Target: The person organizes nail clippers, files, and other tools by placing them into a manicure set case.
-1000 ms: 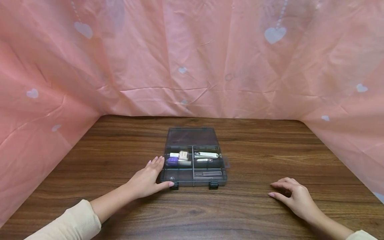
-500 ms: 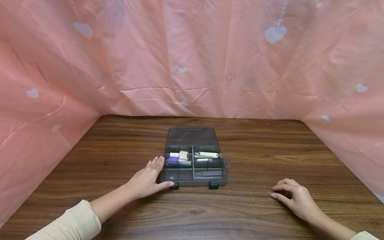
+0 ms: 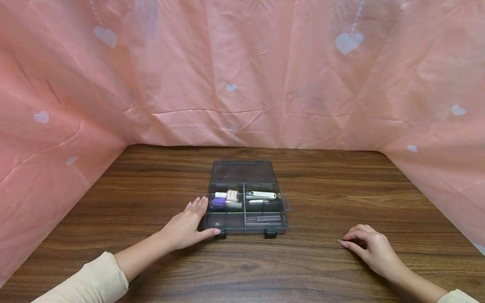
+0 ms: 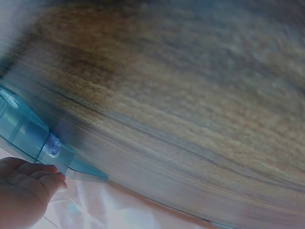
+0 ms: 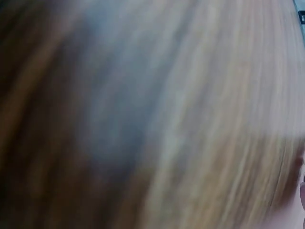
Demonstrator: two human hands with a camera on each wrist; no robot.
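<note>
In the head view a translucent grey compartment box (image 3: 261,230) stands on the table with its lid (image 3: 242,171) laid back. My left hand (image 3: 185,227) rests against its left side, fingers extended, thumb at the front by a latch. Inside, a cream nail polish bottle (image 3: 233,195) and a purple nail polish bottle (image 3: 218,204) lie in the back left compartment. Nail clippers (image 3: 261,195) lie in the back right one. Off to the right, my right hand (image 3: 373,248) pinches a small thin piece (image 3: 339,241) between thumb and fingertips; its kind is too small to make out.
Several compartments divide the box; a slim grey flat strip (image 3: 263,219) lies in the front right one and a small clear bit (image 3: 217,224) in the front left. Two dark latches (image 3: 270,233) stick out in front. Pink curtain (image 3: 250,84) encloses the wooden table (image 3: 318,269) behind and beside.
My right thumb and fingers have drawn together, and a small thin piece now shows at their tips. The left hand and the box have stayed in place.
</note>
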